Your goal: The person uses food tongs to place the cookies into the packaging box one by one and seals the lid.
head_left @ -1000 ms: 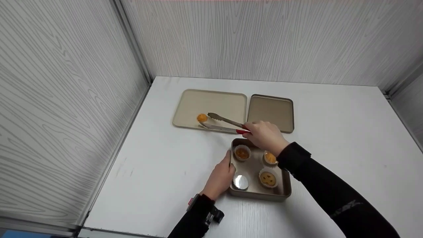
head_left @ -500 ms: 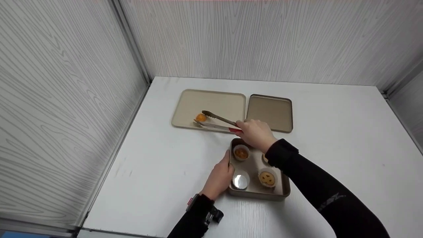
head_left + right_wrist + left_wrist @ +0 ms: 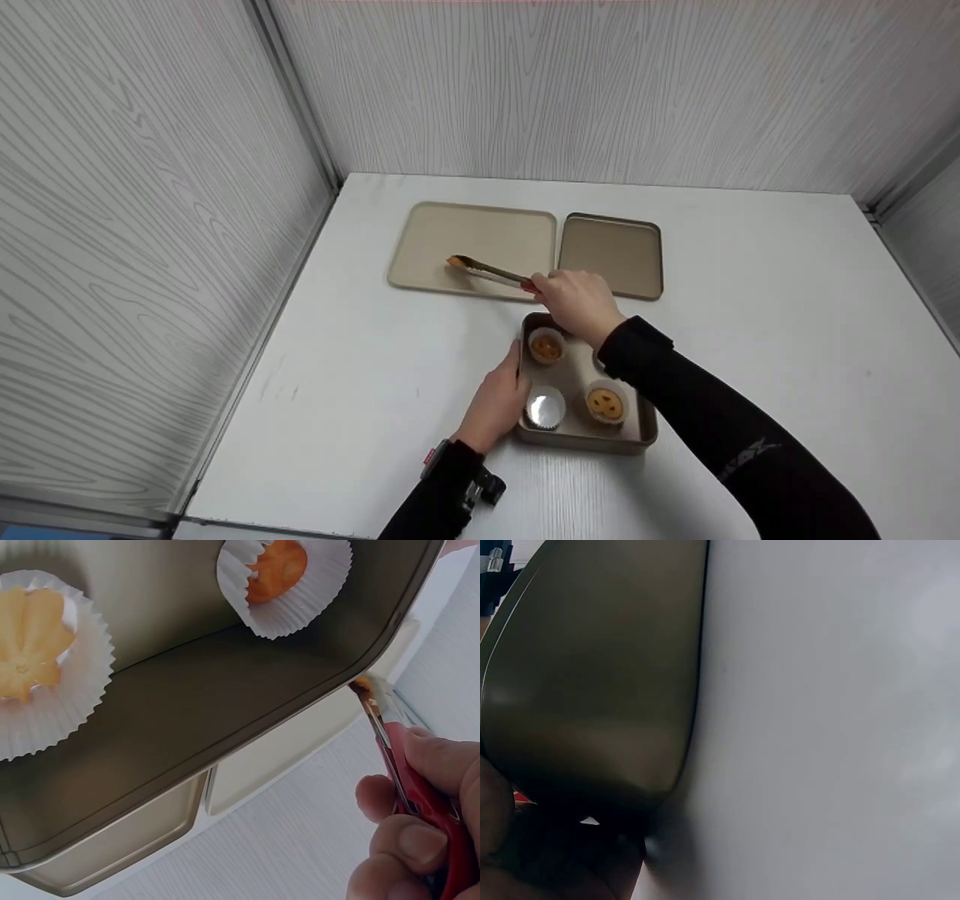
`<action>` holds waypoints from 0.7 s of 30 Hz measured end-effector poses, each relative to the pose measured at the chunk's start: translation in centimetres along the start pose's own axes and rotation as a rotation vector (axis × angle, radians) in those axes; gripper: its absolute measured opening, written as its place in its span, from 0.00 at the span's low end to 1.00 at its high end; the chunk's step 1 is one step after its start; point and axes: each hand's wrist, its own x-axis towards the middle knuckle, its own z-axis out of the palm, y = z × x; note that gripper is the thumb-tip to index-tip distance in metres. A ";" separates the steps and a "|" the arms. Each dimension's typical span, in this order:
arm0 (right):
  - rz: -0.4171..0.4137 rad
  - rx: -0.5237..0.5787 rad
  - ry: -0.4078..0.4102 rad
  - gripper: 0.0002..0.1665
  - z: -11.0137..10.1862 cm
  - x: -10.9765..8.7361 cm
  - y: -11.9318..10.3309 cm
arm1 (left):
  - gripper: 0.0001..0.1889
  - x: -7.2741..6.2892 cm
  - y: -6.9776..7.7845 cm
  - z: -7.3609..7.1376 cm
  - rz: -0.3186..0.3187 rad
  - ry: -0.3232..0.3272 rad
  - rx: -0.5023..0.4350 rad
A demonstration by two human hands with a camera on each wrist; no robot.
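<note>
Since the earlier frames, your tongs (image 3: 491,269) have narrowed: arms then spread now lie nearly one over the other, and your right hand (image 3: 579,301) has shifted slightly leftward. All items stand on the table (image 3: 337,375). Towards its far edge, nearer the far left corner, lies your beige tray (image 3: 480,232). Your deep pan (image 3: 585,444) stands closer to the table's near edge. Just beside the beige tray's right edge lies the smaller brown tray (image 3: 611,255).

Your left hand (image 3: 495,399) grips the deep pan's left wall. Your right hand grips the tongs by their red handles, above the deep pan's far edge. Inside the deep pan, a foil cup (image 3: 545,407) occupies the near left corner; paper cups (image 3: 304,611) hold a biscuit (image 3: 604,404) near right, a brown piece (image 3: 277,570) far left and a flower-shaped piece (image 3: 30,645) far right. The orange piece (image 3: 454,261) is at the tongs' tips, towards the beige tray's near edge; whether it is lifted cannot be determined.
</note>
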 end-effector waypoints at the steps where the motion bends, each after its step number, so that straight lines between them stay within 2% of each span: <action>1: -0.005 -0.001 0.009 0.08 0.0 -0.1 0.1 | 0.32 0.0 0.0 0.0 0.001 0.002 0.002; 11: -0.020 -0.025 0.068 0.08 -0.7 -1.5 1.3 | 0.32 0.1 0.1 0.2 -0.021 0.005 -0.021; 21: 0.020 0.040 0.125 0.08 -2.6 -4.4 3.2 | 0.32 0.1 0.0 0.1 -0.036 0.001 -0.034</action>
